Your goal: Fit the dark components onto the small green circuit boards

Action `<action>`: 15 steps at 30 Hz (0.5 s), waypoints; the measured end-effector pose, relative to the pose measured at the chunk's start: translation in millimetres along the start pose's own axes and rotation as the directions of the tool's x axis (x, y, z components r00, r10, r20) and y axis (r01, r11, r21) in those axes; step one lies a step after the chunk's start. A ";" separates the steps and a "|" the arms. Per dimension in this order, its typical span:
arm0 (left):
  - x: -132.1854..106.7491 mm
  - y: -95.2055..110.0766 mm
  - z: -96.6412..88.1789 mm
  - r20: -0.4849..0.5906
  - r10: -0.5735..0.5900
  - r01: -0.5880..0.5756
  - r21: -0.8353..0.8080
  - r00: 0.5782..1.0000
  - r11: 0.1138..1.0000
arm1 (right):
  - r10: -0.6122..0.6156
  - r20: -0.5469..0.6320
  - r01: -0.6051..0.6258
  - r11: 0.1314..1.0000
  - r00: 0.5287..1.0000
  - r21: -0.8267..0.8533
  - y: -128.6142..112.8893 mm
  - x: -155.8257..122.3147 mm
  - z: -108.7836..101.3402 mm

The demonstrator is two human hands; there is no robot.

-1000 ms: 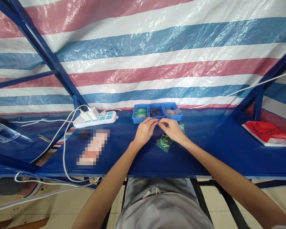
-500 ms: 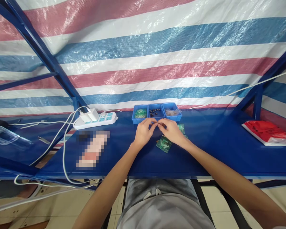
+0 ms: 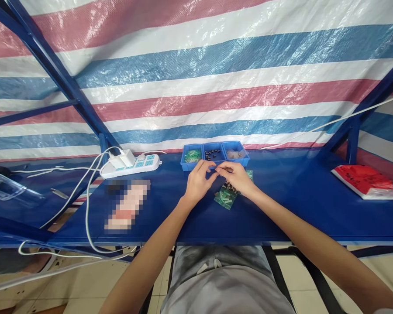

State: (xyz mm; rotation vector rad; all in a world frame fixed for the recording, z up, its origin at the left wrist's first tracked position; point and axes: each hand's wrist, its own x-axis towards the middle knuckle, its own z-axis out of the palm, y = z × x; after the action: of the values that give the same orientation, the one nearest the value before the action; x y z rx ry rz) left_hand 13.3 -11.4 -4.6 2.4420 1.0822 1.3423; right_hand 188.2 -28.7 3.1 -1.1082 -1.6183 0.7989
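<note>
My left hand (image 3: 198,181) and my right hand (image 3: 239,178) meet fingertip to fingertip above the blue table, in front of three joined blue bins (image 3: 191,166). Thumbs and forefingers on both sides are pinched together; whatever is between them is too small to name. Under and beside my right hand lie small green packets (image 3: 225,199), with several small dark-and-metallic parts (image 3: 229,186) near them. The left bin contains green packets (image 3: 193,156), the middle one small dark parts (image 3: 212,153), and the right one clear plastic bags (image 3: 235,154).
A white power strip (image 3: 134,167) with plugged-in chargers stands left of the bins, its cables (image 3: 88,205) looping over the table's front edge. At far right lies a red and white package (image 3: 368,181). Striped sheeting (image 3: 216,96) hangs behind, between blue frame posts (image 3: 65,83).
The fingers of both hands have shifted slightly at the pinch, and my right hand has moved a little, exposing more of the small parts beneath it.
</note>
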 end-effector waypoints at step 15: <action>0.8 -4.7 2.1 0.063 0.035 -0.032 -0.046 0.997 0.998 | 0.001 -0.005 -0.001 0.998 1.000 -0.060 6.0 1.9 -0.6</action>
State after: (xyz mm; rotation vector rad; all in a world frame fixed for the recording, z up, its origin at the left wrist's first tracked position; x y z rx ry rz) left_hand 12.8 -7.1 -7.4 2.4634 0.9898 1.2745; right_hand 190.3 -24.7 -1.4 -1.1528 -1.6470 0.7513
